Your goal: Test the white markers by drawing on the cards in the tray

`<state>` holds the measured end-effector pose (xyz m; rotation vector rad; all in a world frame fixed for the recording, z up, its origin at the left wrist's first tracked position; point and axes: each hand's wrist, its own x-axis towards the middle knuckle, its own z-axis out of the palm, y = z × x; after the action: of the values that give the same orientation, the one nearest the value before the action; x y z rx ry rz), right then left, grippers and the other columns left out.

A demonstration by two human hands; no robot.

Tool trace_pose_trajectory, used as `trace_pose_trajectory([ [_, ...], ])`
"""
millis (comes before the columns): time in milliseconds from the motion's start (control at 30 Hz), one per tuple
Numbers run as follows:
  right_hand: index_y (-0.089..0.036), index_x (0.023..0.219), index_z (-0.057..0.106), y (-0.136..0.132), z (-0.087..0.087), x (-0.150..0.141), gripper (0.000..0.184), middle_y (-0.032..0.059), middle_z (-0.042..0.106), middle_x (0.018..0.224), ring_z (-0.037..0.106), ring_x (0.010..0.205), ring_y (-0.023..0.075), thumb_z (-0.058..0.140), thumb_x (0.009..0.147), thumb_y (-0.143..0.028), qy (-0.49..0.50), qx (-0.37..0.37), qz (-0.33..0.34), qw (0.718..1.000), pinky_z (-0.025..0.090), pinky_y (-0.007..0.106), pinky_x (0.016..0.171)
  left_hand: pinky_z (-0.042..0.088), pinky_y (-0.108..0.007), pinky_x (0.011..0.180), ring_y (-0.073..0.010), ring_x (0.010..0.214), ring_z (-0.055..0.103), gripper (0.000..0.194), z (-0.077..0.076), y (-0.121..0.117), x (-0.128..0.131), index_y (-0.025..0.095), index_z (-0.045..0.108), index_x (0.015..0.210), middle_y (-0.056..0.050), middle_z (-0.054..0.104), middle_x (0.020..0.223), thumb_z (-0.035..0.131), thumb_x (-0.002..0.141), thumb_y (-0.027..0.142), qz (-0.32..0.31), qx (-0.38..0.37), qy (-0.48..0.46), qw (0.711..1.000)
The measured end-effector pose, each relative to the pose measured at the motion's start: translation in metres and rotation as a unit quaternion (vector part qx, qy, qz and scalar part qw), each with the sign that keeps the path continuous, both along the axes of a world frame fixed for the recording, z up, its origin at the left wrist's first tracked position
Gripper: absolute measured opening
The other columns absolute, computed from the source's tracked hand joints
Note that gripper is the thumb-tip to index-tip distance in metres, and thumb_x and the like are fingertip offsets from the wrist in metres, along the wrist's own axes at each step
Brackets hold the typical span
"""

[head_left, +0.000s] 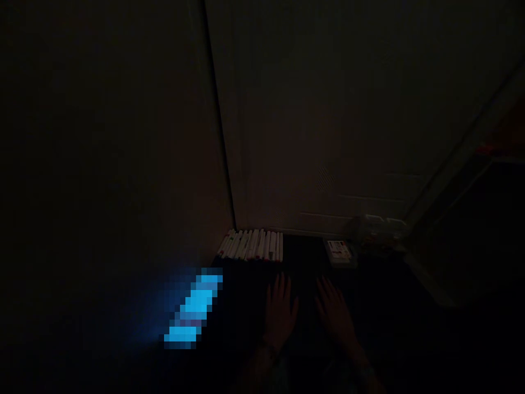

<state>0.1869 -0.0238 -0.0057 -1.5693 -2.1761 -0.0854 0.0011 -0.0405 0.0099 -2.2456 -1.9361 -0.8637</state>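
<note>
Pretty dark, but left hand (281, 314) and right hand (335, 314) had fingers apart; white markers (255, 245), flat box (339, 250), blurred blue glow (193, 309) sat around.

Between my left hand (281, 311) and my right hand (334, 312), a gap runs toward 12 o'clock, passing between the pens (255, 245) at 11 and the case (340, 251) at 1, until the wall (295, 148); a glowing screen (196, 309) blocks 9.

Slim white markers (253, 244) lie side by side, left of a flat box (340, 251).
</note>
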Motion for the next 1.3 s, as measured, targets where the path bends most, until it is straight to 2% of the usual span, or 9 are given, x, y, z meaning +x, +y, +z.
trace_pose_trajectory([
  [567, -0.024, 0.137, 0.030, 0.002, -0.001, 0.001, 0.049, 0.0052, 0.028, 0.142, 0.023, 0.131, 0.0237, 0.033, 0.090, -0.037, -0.001, -0.009, 0.004, 1.000, 0.023, 0.048, 0.104, 0.022, -0.049, 0.106, -0.0252, 0.133, 0.022, 0.051, 0.003, -0.002, -0.003, 0.024, 0.030, 0.135, -0.006, 0.030, 0.143, 0.037, 0.086, 0.035, -0.005, -0.006, 0.003, 1.000],
  [1000, -0.029, 0.137, 0.028, -0.004, 0.013, -0.006, 0.049, 0.0013, 0.029, 0.142, 0.027, 0.130, 0.0225, 0.037, 0.089, -0.030, 0.033, -0.019, -0.006, 0.999, 0.027, 0.045, 0.104, 0.026, -0.050, 0.104, -0.0252, 0.131, 0.027, 0.046, -0.017, 0.010, -0.017, 0.031, 0.039, 0.130, -0.003, 0.034, 0.141, 0.040, 0.084, 0.034, -0.028, 0.014, 0.033, 0.999],
  [1300, -0.030, 0.136, 0.031, -0.008, 0.025, -0.011, 0.047, 0.0009, 0.032, 0.140, 0.028, 0.129, 0.0221, 0.039, 0.089, -0.030, 0.089, -0.015, -0.012, 0.996, 0.026, 0.046, 0.105, 0.029, -0.048, 0.102, -0.0244, 0.129, 0.030, 0.044, -0.023, 0.017, -0.024, 0.033, 0.042, 0.128, -0.002, 0.038, 0.139, 0.038, 0.084, 0.026, -0.045, 0.028, 0.082, 0.995],
])
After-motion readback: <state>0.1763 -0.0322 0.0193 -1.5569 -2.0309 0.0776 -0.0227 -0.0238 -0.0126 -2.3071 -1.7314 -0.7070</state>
